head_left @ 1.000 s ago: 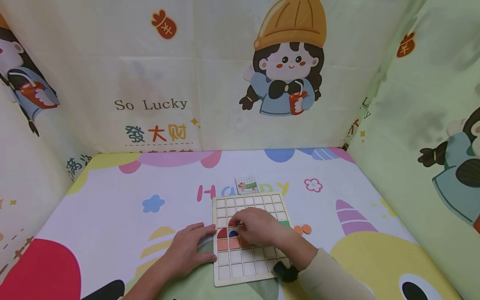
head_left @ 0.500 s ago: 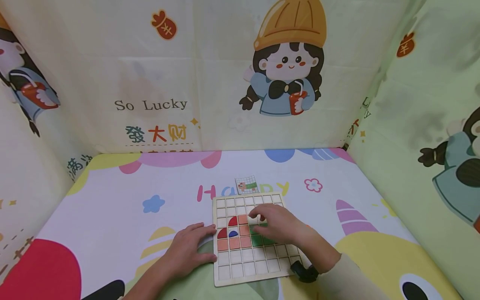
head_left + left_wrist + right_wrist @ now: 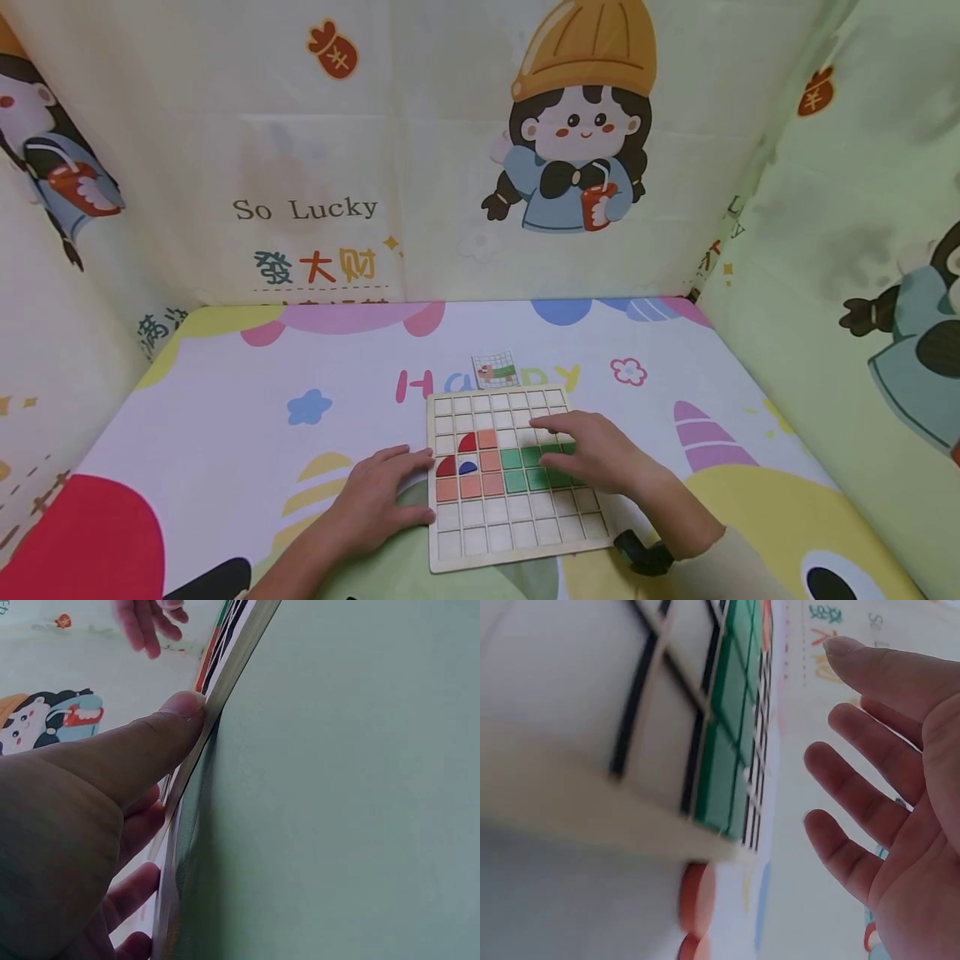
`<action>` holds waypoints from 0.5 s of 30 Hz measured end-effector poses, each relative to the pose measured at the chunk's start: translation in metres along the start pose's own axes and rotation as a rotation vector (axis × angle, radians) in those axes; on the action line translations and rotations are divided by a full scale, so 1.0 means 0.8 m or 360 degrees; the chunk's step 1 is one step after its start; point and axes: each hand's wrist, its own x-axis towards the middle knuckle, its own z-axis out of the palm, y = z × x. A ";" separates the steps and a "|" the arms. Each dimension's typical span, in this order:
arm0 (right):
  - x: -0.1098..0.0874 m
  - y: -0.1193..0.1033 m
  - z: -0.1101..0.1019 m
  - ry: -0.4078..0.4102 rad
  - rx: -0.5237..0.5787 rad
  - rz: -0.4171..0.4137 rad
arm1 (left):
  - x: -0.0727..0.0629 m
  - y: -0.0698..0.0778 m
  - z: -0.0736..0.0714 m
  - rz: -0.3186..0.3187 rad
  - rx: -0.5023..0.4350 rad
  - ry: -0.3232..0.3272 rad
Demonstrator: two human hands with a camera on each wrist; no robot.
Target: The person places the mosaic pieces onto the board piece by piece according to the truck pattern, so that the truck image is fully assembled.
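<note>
A wooden grid board (image 3: pixel 472 543) lies on the printed tablecloth. Its cells hold salmon square tiles (image 3: pixel 470 486), two red quarter-round tiles, a dark blue half-round tile (image 3: pixel 468 468) and several green square tiles (image 3: pixel 514 481). My left hand (image 3: pixel 382 496) touches the board's left edge, fingers and thumb (image 3: pixel 180 712) extended. Above the green tiles hovers my right hand (image 3: pixel 603 450), its fingers spread and holding nothing; part of the green area is hidden beneath it. Two orange discs (image 3: pixel 697 898) show beside the board in the right wrist view.
Just beyond the board lies a small card (image 3: pixel 495 370) printed with a gridded picture. Patterned cloth walls (image 3: pixel 435 167) enclose the table at the back and sides. A black strap-like object (image 3: pixel 643 554) is near my right wrist.
My right hand has drawn back to the right, off the red and salmon tiles, uncovering them and some green ones. The orange discs are now hidden in the head view. My left hand stays put.
</note>
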 end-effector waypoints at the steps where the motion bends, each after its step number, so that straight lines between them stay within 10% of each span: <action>1: -0.003 0.002 0.000 0.0011 0.0007 0.0018 | 0.000 0.000 0.000 -0.0002 0.0001 -0.0004; 15: -0.034 0.035 -0.015 0.0156 -0.0034 0.0044 | -0.001 0.001 -0.001 0.0011 -0.0023 -0.0005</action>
